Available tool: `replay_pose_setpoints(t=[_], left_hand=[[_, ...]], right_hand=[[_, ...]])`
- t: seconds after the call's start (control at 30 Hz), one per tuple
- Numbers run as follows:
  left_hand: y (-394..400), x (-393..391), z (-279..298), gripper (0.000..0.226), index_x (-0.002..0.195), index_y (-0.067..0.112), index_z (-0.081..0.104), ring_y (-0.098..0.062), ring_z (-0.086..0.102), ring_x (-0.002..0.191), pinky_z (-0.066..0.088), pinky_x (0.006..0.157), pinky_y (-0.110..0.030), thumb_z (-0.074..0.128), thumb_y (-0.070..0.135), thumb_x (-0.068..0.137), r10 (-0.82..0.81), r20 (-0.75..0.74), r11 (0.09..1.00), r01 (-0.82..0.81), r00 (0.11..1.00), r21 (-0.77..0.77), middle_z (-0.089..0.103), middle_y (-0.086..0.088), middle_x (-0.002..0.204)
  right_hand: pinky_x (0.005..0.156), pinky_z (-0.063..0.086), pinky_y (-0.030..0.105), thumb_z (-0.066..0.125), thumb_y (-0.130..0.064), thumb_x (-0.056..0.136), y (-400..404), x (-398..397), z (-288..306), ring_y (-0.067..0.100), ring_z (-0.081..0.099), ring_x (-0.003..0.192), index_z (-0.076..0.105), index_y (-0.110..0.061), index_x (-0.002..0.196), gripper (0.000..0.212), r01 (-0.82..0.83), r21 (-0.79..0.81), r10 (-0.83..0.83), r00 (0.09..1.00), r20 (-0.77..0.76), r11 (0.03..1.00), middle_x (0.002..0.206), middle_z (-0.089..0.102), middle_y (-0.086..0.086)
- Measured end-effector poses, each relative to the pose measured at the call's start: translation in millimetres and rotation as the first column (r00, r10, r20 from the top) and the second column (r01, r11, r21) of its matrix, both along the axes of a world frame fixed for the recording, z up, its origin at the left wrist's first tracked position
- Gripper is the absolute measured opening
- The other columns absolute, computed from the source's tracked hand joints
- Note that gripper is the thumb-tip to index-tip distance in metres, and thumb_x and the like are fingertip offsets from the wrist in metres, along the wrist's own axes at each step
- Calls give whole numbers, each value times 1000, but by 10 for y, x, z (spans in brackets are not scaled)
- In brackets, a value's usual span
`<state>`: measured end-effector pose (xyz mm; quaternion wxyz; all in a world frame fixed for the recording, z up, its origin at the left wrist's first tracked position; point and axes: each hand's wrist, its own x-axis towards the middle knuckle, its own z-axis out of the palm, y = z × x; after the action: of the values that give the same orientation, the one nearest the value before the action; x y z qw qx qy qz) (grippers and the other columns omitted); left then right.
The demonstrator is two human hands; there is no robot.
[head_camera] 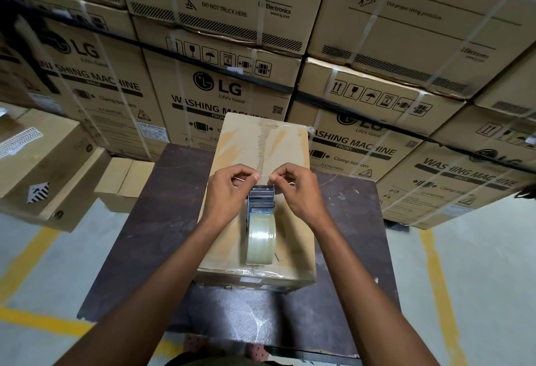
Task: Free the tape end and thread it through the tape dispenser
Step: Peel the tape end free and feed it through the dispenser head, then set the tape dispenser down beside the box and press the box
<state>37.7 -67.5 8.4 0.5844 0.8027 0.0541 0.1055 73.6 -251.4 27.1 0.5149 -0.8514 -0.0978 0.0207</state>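
— So, what are your hands doing?

— My left hand (229, 191) and my right hand (295, 188) are both pinched shut on the tape end (263, 176). It is a thin clear strip pulled tight between my fingertips, just past the toothed front of the tape dispenser (260, 200).

— Where is the dispenser?

— It lies on top of a small cardboard box (232, 145), about in the middle of the lid. The tape roll (261, 239) sits in it, closer to the near edge of the box, on my side. The box has old tape running down its middle seam.

— And what holds the box?

— A dark table (150, 238). The box reaches from the middle of the table to its far edge.

— What else is around?

— A wall of big washing machine cartons (220, 95) stands right behind the far edge. More brown boxes (43, 168) sit on the floor to the left. Yellow lines (29, 258) are painted on the grey floor.

— Does anything block your view?

— My knuckles hide the front corners of the dispenser, and my fingers cover the spots where they grip the tape.
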Motion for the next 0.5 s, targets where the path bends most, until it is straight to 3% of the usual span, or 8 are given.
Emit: replay_pose_setpoints(t=[0.23,0.4,0.5], left_hand=[[-1,28,-46,21,87,36,78,2,72,75,58,74,-23,79,17,96,-13,8,1000,13,1000,6,78,29,83],[16,67,-93,16,87,36,81,-7,74,75,68,77,-46,79,22,95,-11,-8,999,11,1000,-31,81,19,86],[20,79,-104,16,84,40,80,-11,75,74,67,76,-53,79,27,93,-8,-12,999,8,1000,-47,81,17,82]], right_hand=[[74,63,32,76,-10,92,26,-5,-2,8,67,74,76,-8,87,6,27,37,-26,999,-25,999,83,78,6],[80,65,48,73,-14,93,63,-84,-78,22,72,84,74,-14,92,2,144,88,-140,989,-51,986,88,77,-1],[78,63,49,77,-26,89,88,-280,-189,31,72,84,68,-22,93,10,284,131,-269,955,-124,950,85,69,-6]])
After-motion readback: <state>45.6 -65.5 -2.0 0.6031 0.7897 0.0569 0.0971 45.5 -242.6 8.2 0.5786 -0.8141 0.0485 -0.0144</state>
